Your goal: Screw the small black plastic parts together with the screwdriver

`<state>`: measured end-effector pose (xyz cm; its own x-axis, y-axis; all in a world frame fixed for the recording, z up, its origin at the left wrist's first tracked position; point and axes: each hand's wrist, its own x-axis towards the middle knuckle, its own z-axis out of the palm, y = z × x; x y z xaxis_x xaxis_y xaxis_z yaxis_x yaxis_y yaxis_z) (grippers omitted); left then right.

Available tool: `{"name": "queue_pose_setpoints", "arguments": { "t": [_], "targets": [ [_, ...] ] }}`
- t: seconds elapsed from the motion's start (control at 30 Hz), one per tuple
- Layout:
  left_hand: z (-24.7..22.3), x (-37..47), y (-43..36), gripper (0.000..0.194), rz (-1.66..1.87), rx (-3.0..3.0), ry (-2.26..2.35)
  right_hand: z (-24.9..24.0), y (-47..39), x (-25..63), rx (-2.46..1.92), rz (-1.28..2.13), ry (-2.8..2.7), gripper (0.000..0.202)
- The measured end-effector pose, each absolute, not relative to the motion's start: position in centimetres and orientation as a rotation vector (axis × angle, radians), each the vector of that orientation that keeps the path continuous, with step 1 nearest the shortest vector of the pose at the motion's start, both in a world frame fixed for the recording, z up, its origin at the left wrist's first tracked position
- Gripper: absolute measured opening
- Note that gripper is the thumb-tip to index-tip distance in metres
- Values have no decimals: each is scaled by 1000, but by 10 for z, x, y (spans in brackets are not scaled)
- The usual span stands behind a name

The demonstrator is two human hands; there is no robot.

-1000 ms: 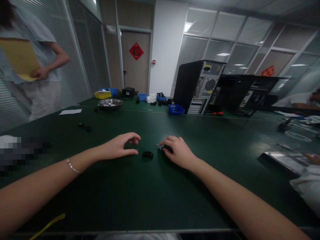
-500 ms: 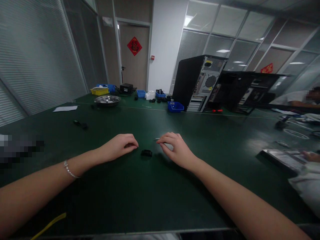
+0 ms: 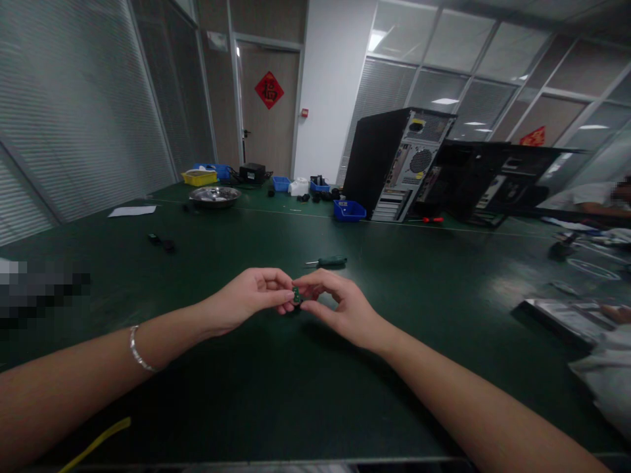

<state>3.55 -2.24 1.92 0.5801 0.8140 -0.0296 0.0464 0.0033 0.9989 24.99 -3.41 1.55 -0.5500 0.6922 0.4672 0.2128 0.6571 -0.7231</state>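
Note:
Between my two hands is a small black part with a green circuit board (image 3: 296,295) showing on it. My left hand (image 3: 259,292) pinches it from the left, thumb in front. From the right, the thumb and forefinger of my right hand (image 3: 338,299) close on its edge. Fingers cover most of the part, so its full shape is hidden. Just beyond my right hand a screwdriver (image 3: 332,261) with a dark green handle lies on the table, its thin shaft pointing left.
Two small dark pieces (image 3: 162,243) and white paper (image 3: 132,211) lie on the green table (image 3: 236,387) to the left. At the back are a metal bowl (image 3: 215,196), a blue bin (image 3: 350,210) and a computer tower (image 3: 379,164). Another person's hand (image 3: 616,313) is at right.
My right hand has released the screwdriver, which now lies on the table. Both hands have come together, and the small black part has been picked up between them.

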Motion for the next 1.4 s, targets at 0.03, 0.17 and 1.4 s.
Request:
{"name": "queue_pose_setpoints", "arguments": {
  "t": [0.03,0.17,1.4],
  "targets": [
    [18,36,-23,22,715,1437,764,15,-34,249,-684,805,-2086,31],
    [18,39,-22,23,749,1426,737,12,-33,248,-636,852,-2022,25],
    [-15,55,-29,40,847,2309,1041,5,-23,239,-1124,840,-2243,18]
  ]
}}
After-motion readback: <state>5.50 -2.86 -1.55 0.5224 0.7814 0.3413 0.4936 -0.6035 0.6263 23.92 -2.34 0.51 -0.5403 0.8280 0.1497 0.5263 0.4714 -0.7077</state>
